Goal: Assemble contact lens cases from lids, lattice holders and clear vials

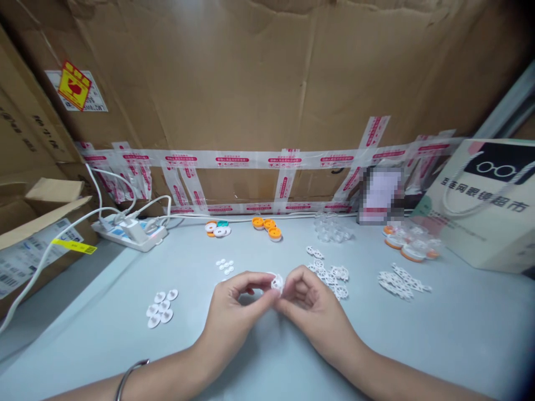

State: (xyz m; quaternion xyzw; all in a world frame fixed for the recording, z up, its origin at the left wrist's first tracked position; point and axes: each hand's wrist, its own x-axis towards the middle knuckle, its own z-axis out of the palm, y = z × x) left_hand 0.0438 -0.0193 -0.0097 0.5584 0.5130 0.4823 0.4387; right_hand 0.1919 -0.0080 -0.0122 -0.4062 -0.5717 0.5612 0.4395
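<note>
Above the middle of the table, both my hands meet at a small white openwork plastic part (pixel 277 283). My left hand (pixel 238 303) pinches it between thumb and forefinger. From the other side, the fingertips of my right hand (pixel 311 303) close on its right edge, the remaining fingers curled. Just beyond my right hand lies a pile of white spoked plastic pieces (pixel 330 275). Small white discs (pixel 225 266) lie beyond my left hand. Farther left are several round white pieces with grey centres (pixel 162 308).
Orange rings (pixel 267 225), white rings (pixel 218 229) and clear plastic cups (pixel 332 227) sit along the back. Flat white lattice strips (pixel 402 283) and orange-based clear pieces (pixel 412 242) are right. A power strip (pixel 131 234), paper bag (pixel 480 206) and large cardboard box (pixel 259 83) border the table.
</note>
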